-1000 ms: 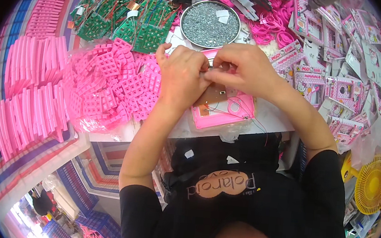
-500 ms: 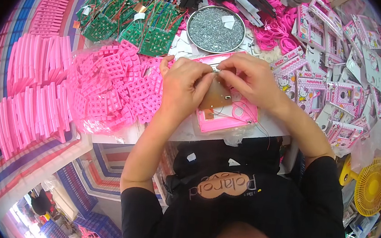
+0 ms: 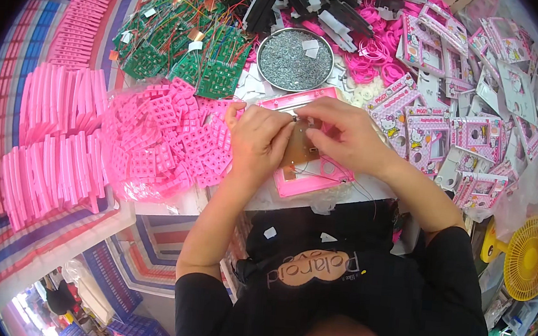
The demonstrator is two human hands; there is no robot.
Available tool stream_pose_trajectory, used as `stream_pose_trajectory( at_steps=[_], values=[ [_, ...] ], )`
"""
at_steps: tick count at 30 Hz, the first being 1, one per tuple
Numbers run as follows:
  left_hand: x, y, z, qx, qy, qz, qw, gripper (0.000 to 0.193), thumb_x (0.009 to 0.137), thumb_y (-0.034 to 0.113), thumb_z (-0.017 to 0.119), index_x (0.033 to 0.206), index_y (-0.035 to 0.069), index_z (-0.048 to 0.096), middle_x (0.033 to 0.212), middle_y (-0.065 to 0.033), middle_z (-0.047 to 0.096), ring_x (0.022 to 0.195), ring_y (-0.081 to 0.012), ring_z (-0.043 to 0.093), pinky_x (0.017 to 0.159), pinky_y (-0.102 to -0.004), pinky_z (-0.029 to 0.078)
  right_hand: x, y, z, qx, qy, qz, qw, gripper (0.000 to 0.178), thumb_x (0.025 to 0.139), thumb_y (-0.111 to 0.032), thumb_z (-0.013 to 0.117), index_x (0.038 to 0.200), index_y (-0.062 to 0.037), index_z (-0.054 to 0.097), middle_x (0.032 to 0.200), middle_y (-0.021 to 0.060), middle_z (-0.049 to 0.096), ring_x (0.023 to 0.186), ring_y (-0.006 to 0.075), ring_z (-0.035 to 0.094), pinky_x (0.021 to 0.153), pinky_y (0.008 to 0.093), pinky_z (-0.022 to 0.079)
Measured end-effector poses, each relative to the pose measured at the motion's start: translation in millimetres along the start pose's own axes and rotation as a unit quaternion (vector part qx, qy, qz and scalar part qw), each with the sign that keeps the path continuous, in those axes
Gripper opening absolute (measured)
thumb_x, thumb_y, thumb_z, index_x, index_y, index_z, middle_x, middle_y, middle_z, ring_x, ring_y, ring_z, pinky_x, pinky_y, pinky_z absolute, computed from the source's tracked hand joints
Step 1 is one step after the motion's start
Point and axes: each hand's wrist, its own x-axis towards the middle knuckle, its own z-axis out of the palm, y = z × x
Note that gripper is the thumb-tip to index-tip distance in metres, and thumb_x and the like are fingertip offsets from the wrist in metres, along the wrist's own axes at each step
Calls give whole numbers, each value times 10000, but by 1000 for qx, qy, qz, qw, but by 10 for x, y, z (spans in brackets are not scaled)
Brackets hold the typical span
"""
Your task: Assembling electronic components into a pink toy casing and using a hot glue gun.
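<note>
A brown circuit board (image 3: pixel 299 146) lies tilted over a pink plastic panel (image 3: pixel 290 186) in front of me, with thin wires trailing off its right side. My left hand (image 3: pixel 257 142) is closed at the board's left edge, thumb and forefinger pressed on its upper corner. From the right, my right hand (image 3: pixel 353 137) curls over the top of the board. Its forefinger reaches the upper edge and its thumb rests on the board's face. Whether anything small lies between those fingertips is hidden. Just beyond the panel stands a round metal tray of small screws (image 3: pixel 295 60).
At left are a bag of pink keypads (image 3: pixel 162 135) and stacked pink panels (image 3: pixel 56 160). Green circuit boards (image 3: pixel 217 66) with wires are heaped at the back, beside black plastic parts (image 3: pixel 291 2). Printed pink-and-white casings (image 3: pixel 427 138) pile up at right, above a yellow fan (image 3: pixel 530 258).
My right thumb has moved away from the left hand's fingertips and down onto the board's face. Both hands remain at the board. The whole view has shifted slightly.
</note>
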Motion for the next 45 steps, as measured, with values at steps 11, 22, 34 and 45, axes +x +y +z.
stream_pose_trajectory(
  at_steps=[11, 22, 34, 45],
  values=[
    [-25, 25, 28, -1, 25, 2, 1000, 118, 801, 98, 776, 882, 129, 696, 804, -4, 679, 782, -188, 628, 944, -425, 346, -54, -115, -46, 36, 15, 3, 999, 492, 871, -40, 670, 1359, -55, 608, 1094, 73, 668, 804, 127, 614, 661, 271, 512],
    [-27, 22, 43, -9, 25, 25, 999, 127, 802, 84, 768, 903, 117, 699, 815, -30, 685, 784, -214, 628, 899, -403, 360, -10, -13, 5, 58, -5, -24, 998, 389, 870, -90, 687, 1251, -21, 648, 1079, 86, 654, 830, 153, 621, 684, 269, 511],
    [7, 44, 140, -73, 53, -139, 986, 58, 841, 93, 740, 879, 82, 697, 652, -5, 630, 611, -167, 610, 923, -392, 390, 1507, 314, -605, -489, 263, -18, 832, 605, 761, -417, 806, 1175, -46, 565, 1071, 147, 665, 1037, 363, 593, 852, 475, 518],
    [-241, -99, 62, -170, 99, -220, 955, 72, 849, 84, 765, 900, 87, 714, 752, -11, 691, 661, -142, 628, 984, -407, 385, 66, -201, -118, -105, 215, 1, 971, 496, 791, -174, 796, 1246, -50, 640, 1057, 100, 657, 937, 210, 609, 867, 343, 476]
  ],
)
